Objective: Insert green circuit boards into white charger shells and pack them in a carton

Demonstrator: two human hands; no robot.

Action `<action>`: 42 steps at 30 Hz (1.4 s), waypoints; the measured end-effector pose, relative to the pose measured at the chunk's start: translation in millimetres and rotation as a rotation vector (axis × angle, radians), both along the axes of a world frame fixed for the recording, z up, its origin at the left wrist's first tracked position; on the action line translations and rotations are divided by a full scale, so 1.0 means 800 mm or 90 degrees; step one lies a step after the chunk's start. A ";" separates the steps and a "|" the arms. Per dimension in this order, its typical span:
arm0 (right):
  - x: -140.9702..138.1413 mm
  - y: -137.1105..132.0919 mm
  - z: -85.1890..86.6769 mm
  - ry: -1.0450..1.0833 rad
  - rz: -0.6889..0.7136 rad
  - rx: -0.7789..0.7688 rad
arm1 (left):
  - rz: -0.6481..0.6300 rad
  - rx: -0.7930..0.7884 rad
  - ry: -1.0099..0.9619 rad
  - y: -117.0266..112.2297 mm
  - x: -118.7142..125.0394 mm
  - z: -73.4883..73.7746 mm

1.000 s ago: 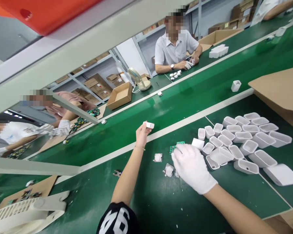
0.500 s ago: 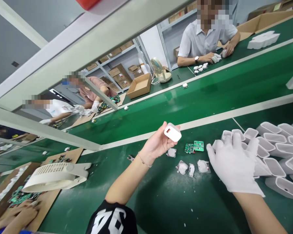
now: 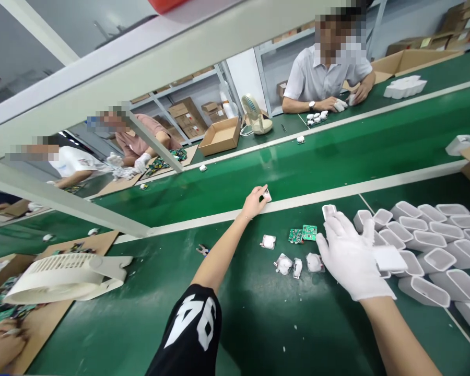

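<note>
My bare left hand reaches to the pale rail beside the green belt, its fingers closed around a small white USB charger. On my right side, my gloved right hand is palm down over the bench. A white plastic casing is at its fingertips and appears gripped, with the thumb's contact hidden. Many open-ended casings lie grouped right of the glove. Left of it are two green circuit boards and several white-wrapped parts.
Cutting pliers and a cream fan lie to the left. A slanting frame post crosses that side. Across the belt, co-workers sit by a cardboard tray and another fan. Small white parts ride on the belt.
My left hand has carried the charger away from me to the belt's edge. My right hand has shifted left from the casing group, with one casing at its fingertips. The view has turned slightly.
</note>
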State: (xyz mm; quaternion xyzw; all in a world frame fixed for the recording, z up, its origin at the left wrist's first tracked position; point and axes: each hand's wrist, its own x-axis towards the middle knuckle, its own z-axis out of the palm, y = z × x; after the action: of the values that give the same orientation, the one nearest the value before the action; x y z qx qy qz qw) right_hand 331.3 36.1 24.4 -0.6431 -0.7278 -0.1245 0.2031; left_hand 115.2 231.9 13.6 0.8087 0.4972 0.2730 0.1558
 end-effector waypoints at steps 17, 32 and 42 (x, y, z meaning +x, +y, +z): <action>-0.061 0.034 0.017 0.069 0.116 -0.173 | -0.135 -0.239 -0.178 -0.226 -0.055 0.005; -0.069 -0.013 0.030 0.865 0.324 -0.270 | -0.224 -0.069 -0.206 -0.257 -0.068 0.000; -0.088 -0.040 0.008 0.784 0.438 -0.146 | -0.248 0.038 -0.212 -0.260 -0.071 0.010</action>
State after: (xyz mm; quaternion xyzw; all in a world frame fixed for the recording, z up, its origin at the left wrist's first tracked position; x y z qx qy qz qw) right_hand 260.7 4.0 31.2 -0.3477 -0.6510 0.4099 0.5360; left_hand 58.2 23.7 21.8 0.8374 0.2910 0.3821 0.2612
